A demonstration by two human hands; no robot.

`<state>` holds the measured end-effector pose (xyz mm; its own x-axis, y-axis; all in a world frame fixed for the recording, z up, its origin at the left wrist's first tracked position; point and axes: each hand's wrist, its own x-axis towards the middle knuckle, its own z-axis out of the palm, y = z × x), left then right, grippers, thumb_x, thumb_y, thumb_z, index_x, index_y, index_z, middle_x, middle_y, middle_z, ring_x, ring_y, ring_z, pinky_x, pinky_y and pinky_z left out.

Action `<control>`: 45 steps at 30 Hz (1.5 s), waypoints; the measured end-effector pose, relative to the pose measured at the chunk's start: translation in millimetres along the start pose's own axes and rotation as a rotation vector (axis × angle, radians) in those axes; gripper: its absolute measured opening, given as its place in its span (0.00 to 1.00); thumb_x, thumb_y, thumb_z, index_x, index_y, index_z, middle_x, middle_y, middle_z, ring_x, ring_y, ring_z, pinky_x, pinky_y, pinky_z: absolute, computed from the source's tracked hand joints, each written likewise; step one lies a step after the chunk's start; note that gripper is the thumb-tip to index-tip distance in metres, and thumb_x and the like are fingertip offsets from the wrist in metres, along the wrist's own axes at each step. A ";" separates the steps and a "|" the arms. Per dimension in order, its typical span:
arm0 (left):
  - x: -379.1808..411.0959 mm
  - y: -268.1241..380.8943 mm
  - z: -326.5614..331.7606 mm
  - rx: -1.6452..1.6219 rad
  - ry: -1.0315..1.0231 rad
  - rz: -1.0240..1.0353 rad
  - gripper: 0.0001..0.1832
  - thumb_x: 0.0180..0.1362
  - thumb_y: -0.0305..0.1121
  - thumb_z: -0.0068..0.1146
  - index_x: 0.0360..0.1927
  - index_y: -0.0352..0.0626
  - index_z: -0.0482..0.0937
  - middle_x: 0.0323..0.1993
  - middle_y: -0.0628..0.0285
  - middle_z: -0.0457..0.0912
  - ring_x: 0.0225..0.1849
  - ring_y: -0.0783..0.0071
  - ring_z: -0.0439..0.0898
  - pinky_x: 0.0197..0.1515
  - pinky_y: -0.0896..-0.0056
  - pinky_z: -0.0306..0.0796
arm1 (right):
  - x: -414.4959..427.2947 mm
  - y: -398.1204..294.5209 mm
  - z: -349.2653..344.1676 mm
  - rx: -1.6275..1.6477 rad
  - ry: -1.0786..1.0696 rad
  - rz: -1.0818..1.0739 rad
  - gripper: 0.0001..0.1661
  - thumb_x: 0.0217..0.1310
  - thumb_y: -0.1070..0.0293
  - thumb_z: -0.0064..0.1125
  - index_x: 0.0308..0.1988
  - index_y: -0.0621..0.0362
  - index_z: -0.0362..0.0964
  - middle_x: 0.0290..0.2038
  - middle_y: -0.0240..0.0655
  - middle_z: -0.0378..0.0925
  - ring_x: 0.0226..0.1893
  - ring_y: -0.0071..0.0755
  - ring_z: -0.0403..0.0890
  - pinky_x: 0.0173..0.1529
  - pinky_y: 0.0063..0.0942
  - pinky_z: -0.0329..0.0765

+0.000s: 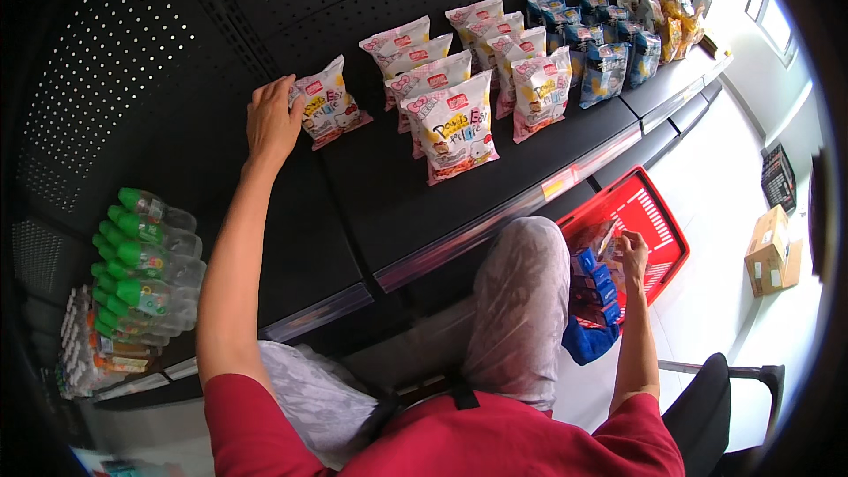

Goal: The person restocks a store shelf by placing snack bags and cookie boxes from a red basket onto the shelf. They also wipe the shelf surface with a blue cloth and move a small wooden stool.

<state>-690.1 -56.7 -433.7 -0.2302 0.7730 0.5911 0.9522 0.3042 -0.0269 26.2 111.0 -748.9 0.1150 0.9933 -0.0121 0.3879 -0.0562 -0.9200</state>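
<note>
My left hand (273, 118) grips the left edge of a pink-and-white snack bag (331, 106), which stands tilted on the black shelf (397, 212). More snack bags (460, 129) of the same kind stand in two rows to its right. Down at my right, my right hand (634, 255) reaches into a red plastic basket (676, 252), its fingertips at a brown, partly clear packet (606, 242). Whether they grip that packet cannot be made out. Blue Oreo boxes (599, 288) lie in the basket beside it. A blue cloth (589, 341) is at the basket's near end.
Blue snack bags (606, 73) and yellow bags (679, 30) stand farther right on the shelf. Green-capped bottles (142, 255) are at the left. My raised knee (523, 278) is between shelf edge and basket. A black chair (702, 404) and a cardboard box (768, 252) are at the right.
</note>
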 end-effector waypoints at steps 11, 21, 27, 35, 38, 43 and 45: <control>-18.1 6.8 -28.2 -0.283 -0.128 -0.130 0.05 0.68 0.32 0.58 0.42 0.45 0.83 0.39 0.62 0.80 0.43 0.64 0.82 0.44 0.62 0.75 | -81.7 -133.1 18.1 0.112 -0.180 -0.188 0.11 0.74 0.66 0.57 0.48 0.61 0.78 0.41 0.31 0.83 0.41 0.23 0.84 0.36 0.23 0.83; -94.5 56.0 -132.3 -0.829 -0.240 -0.117 0.05 0.72 0.29 0.53 0.42 0.38 0.76 0.41 0.65 0.80 0.41 0.81 0.76 0.44 0.75 0.72 | -139.4 -290.1 34.4 0.128 -0.240 -0.420 0.13 0.74 0.67 0.59 0.53 0.59 0.79 0.49 0.33 0.82 0.45 0.25 0.84 0.47 0.26 0.84; -106.6 159.5 -171.1 -0.998 -0.448 0.007 0.02 0.63 0.25 0.53 0.35 0.38 0.75 0.40 0.62 0.81 0.39 0.78 0.79 0.39 0.75 0.72 | -185.4 -387.8 40.1 0.162 -0.498 -0.875 0.28 0.56 0.66 0.76 0.57 0.53 0.80 0.49 0.36 0.80 0.50 0.37 0.79 0.52 0.32 0.79; -76.9 246.5 -153.8 -1.091 -0.447 0.366 0.00 0.59 0.22 0.55 0.33 0.37 0.76 0.38 0.61 0.81 0.35 0.80 0.77 0.35 0.78 0.68 | -177.6 -396.0 21.0 -0.180 -0.480 -1.199 0.10 0.55 0.70 0.74 0.39 0.55 0.83 0.35 0.33 0.80 0.36 0.37 0.79 0.43 0.36 0.78; -71.3 262.8 -145.2 -1.101 -0.368 0.396 0.08 0.62 0.25 0.60 0.44 0.37 0.79 0.44 0.59 0.82 0.43 0.73 0.81 0.41 0.73 0.73 | -175.5 -394.4 3.7 -0.215 -0.377 -1.136 0.08 0.54 0.73 0.71 0.36 0.57 0.80 0.32 0.34 0.76 0.36 0.38 0.79 0.39 0.35 0.79; -77.5 262.8 -123.3 -1.062 -0.211 0.305 0.21 0.62 0.28 0.66 0.58 0.41 0.78 0.52 0.59 0.81 0.52 0.67 0.81 0.45 0.68 0.74 | -155.9 -368.0 -47.1 -0.341 -0.059 -0.836 0.04 0.62 0.75 0.65 0.39 0.60 0.79 0.36 0.37 0.80 0.35 0.37 0.84 0.39 0.34 0.82; -87.1 251.0 -114.0 -1.054 -0.292 0.215 0.20 0.62 0.26 0.64 0.58 0.39 0.78 0.51 0.59 0.82 0.51 0.68 0.82 0.46 0.70 0.75 | -146.2 -348.5 -62.6 -0.392 0.099 -0.660 0.05 0.67 0.72 0.61 0.40 0.61 0.79 0.36 0.40 0.81 0.35 0.36 0.84 0.39 0.33 0.81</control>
<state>-408.2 -111.2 -400.0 0.0537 0.8961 0.4406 0.6398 -0.3696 0.6738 -68.5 -21.0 -402.0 -0.1782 0.8211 0.5423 0.6981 0.4939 -0.5184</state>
